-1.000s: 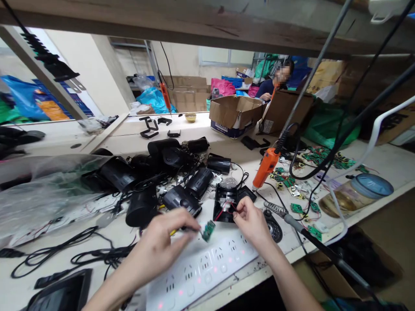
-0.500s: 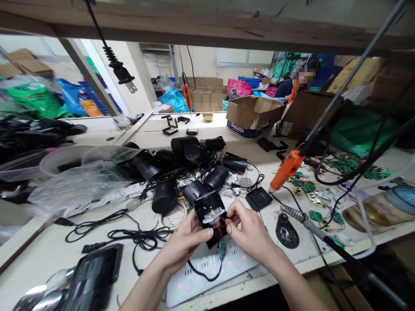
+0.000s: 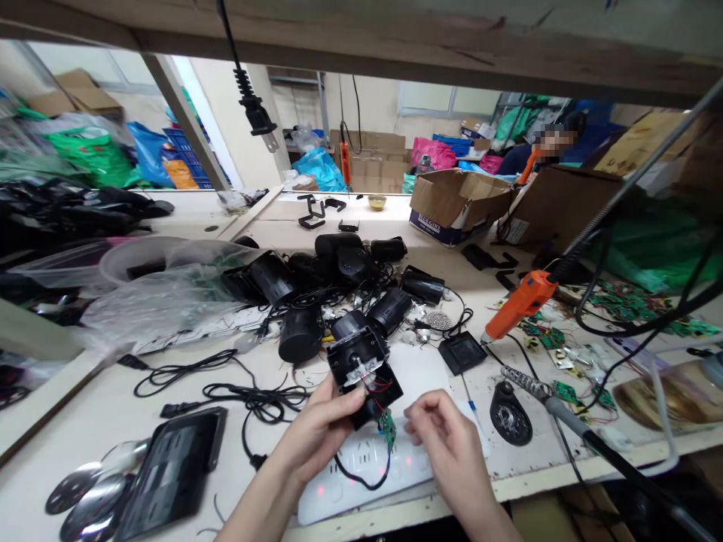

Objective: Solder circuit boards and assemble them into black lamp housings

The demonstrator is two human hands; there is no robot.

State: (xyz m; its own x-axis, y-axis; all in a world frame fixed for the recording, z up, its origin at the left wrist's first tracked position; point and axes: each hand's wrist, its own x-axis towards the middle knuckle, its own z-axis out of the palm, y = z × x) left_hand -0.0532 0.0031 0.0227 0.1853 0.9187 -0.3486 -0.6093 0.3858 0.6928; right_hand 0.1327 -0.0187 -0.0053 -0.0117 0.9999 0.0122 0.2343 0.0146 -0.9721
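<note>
My left hand (image 3: 324, 425) grips a black plastic housing (image 3: 350, 361), its thumb pressing near the clear plastic piece (image 3: 364, 374) inside. Thin red wires (image 3: 381, 388) run across the housing's opening. From its lower end hangs a small green circuit board (image 3: 387, 427), with a dark cable looping below. Just right of the board is my right hand (image 3: 446, 440), apart from the housing. Its fingers are curled in; whether anything small is between the fingertips is hidden. Beneath both hands lies a white power strip (image 3: 339, 500) with red lights.
Black housings (image 3: 299, 335) and cables are heaped behind my hands. An orange electric screwdriver (image 3: 520, 305) hangs at right, near a soldering iron (image 3: 565, 418) and several green boards (image 3: 633, 305). Metal discs (image 3: 93, 500) lie front left. A person (image 3: 517, 159) sits behind a cardboard box (image 3: 463, 199).
My right hand has let go of the red wires and drawn back, down and right. The left hand still holds the housing, now tilted differently. The view has shifted slightly left.
</note>
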